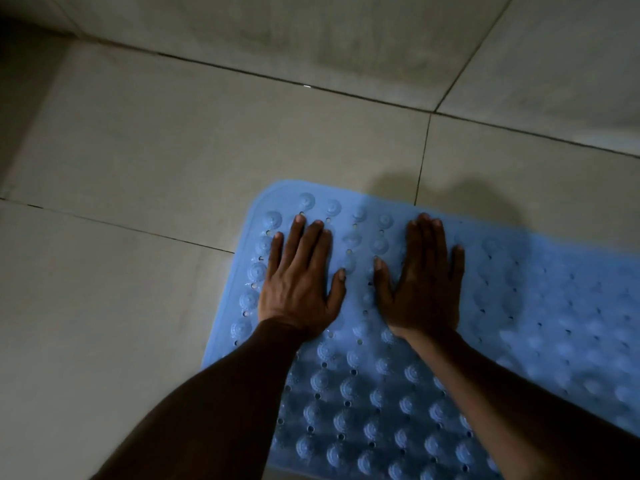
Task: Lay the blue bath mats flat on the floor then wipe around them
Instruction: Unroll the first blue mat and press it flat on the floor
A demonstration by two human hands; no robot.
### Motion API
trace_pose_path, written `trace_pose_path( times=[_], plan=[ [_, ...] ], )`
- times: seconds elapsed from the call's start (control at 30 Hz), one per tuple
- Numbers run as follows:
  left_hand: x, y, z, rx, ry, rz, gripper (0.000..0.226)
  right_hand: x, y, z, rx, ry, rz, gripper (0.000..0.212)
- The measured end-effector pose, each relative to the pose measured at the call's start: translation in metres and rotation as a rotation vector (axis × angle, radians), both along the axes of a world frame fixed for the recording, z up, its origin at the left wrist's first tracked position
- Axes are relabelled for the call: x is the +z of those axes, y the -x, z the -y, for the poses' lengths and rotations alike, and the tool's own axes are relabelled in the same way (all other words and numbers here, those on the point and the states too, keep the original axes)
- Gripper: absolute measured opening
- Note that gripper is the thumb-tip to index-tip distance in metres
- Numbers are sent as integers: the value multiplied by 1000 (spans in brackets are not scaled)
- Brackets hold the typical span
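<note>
A blue bath mat [519,323] with rows of round bumps and small holes lies on the tiled floor, filling the lower right of the head view and running off the right and bottom edges. My left hand [301,282] rests palm down on the mat near its far left corner, fingers spread. My right hand [422,282] lies flat beside it, palm down on the mat, fingers close together. Neither hand holds anything. Both forearms cross the near part of the mat and hide some of it.
Large grey floor tiles [173,150] with dark grout lines surround the mat to the left and beyond it. A dark shadowed strip runs along the far left edge [20,81]. The scene is dim.
</note>
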State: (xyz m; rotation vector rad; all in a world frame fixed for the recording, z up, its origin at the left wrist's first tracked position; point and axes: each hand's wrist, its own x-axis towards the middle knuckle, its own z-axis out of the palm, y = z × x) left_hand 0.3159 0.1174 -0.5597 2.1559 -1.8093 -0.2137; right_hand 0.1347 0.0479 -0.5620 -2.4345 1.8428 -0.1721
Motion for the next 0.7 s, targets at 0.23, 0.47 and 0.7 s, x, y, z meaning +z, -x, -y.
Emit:
trace_pose_path(
  times=[0.23,0.47,0.7],
  plan=[
    [-5,-1,-1,-2,51,23,63,-5,3,0,6,-5,-3,77],
    [-5,0,-2,-7,24,35,65,-6,2,0,13,-27,6,79],
    [1,3,-2,-2,-97,83,74,3,17,-5,84,-177,-5,80]
  ],
)
